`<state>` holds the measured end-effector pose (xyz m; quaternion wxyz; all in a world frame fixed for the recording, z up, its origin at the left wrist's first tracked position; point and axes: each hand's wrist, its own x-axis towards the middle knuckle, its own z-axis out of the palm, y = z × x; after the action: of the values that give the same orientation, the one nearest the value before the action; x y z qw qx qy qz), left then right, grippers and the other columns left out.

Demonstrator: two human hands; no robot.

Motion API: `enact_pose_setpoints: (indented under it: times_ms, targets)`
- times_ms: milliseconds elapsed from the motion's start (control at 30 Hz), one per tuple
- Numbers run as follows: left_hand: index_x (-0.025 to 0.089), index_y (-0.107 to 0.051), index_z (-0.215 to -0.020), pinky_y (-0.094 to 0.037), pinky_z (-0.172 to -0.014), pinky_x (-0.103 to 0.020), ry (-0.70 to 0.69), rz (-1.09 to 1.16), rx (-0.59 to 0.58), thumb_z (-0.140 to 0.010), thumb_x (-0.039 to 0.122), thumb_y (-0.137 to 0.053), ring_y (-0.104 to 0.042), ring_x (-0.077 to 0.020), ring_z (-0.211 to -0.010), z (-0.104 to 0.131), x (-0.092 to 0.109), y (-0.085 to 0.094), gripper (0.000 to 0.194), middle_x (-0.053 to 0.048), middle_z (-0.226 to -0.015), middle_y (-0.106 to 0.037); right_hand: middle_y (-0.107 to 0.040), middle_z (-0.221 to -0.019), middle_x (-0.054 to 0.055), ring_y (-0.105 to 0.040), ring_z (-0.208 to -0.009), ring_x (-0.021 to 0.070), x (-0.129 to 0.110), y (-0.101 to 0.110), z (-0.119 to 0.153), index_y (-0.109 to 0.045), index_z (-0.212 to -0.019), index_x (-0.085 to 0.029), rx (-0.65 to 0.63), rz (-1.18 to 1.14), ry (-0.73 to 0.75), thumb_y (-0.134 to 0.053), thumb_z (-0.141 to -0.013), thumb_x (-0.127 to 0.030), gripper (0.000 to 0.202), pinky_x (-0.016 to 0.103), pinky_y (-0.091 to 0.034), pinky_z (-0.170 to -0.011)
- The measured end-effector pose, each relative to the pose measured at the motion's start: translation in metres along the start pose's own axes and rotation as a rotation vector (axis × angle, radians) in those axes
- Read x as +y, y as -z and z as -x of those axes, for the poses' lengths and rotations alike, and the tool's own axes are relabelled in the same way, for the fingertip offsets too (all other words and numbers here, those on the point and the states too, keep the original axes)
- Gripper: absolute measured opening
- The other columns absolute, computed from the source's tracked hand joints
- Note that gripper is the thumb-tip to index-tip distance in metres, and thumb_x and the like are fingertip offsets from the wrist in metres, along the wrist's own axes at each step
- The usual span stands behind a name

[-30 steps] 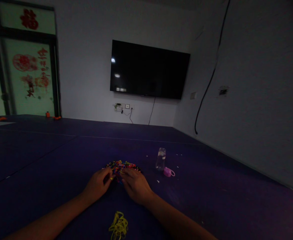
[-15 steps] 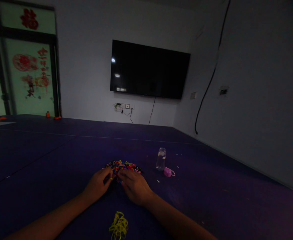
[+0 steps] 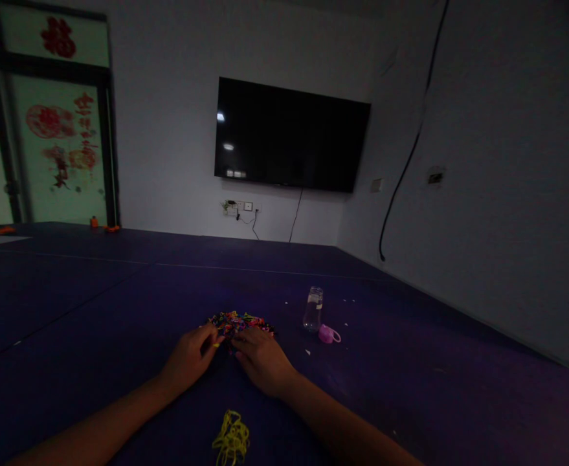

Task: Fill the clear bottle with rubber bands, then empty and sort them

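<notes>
A heap of small multicoloured rubber bands point(image 3: 239, 321) lies on the dark purple surface in front of me. At its near left edge, my left hand point(image 3: 191, 353) is closed in a pinch, with a bit of a yellow rubber band point(image 3: 217, 345) showing at the fingertips. My right hand point(image 3: 265, 362) rests against the near right side of the heap, fingers stretched over the bands and the thumb apart from them; nothing shows in its grip. Closer to me, between my forearms, sits a separate loose bunch of yellow rubber bands point(image 3: 231, 440).
Right of the heap stands a clear bottle point(image 3: 312, 310), its pink lid with a loop point(image 3: 328, 334) lying beside it. White scraps point(image 3: 307, 353) dot the purple surface point(image 3: 119, 304). Small orange things point(image 3: 111, 228) sit at the far left edge. A television point(image 3: 291, 136) hangs on the wall.
My right hand's fingers have shifted slightly right, away from my left fingertips, widening the gap between them. My left hand stays almost in place with the yellow band.
</notes>
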<state>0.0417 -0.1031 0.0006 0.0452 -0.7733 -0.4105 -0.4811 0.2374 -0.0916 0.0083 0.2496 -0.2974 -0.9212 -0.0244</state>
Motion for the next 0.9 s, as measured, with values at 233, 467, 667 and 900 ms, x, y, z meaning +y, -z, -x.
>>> enact_pose_setpoints:
  times_ms: [233,467,667,900]
  targets:
    - [0.021,-0.042,-0.064,-0.039,-0.054,-0.022,0.002,-0.008,-0.002,-0.085,0.028,-0.041,-0.049,-0.0103,-0.050,-0.0006,0.0038,0.0015,0.023,0.005,-0.056,-0.048,-0.054,-0.126,0.005,-0.043,-0.119,0.0206,0.0028,-0.0026,0.0002,-0.056,-0.118,-0.023,-0.038,0.019,-0.002,-0.044,-0.090,-0.026,0.031,0.038,-0.033,-0.101]
    - [0.021,-0.042,-0.063,-0.040,-0.052,-0.021,-0.007,0.013,-0.011,-0.083,0.025,-0.044,-0.048,-0.0103,-0.050,0.0005,0.0025,0.0009,0.021,0.005,-0.055,-0.048,-0.052,-0.129,0.005,-0.040,-0.123,0.0229,0.0046,-0.0059,0.0010,-0.053,-0.122,-0.023,-0.063,0.031,-0.030,-0.044,-0.090,-0.028,0.034,0.041,-0.032,-0.103]
    - [0.021,-0.044,-0.066,-0.044,-0.056,-0.021,0.016,0.069,-0.049,-0.082,0.020,-0.043,-0.054,-0.0117,-0.056,0.0015,0.0001,-0.0010,0.017,0.004,-0.059,-0.053,-0.055,-0.125,0.006,-0.042,-0.121,0.0224,0.0050,-0.0061,-0.0005,-0.051,-0.124,-0.020,-0.076,0.012,-0.013,-0.042,-0.090,-0.025,0.035,0.039,-0.033,-0.102]
    - [0.021,-0.044,-0.064,-0.041,-0.055,-0.022,0.021,0.025,-0.044,-0.083,0.022,-0.044,-0.051,-0.0115,-0.053,0.0010,0.0023,-0.0001,0.019,0.004,-0.057,-0.051,-0.059,-0.116,0.008,-0.049,-0.112,0.0212,0.0044,-0.0047,-0.0011,-0.055,-0.114,-0.017,-0.047,0.013,-0.004,-0.045,-0.088,-0.022,0.029,0.037,-0.037,-0.097]
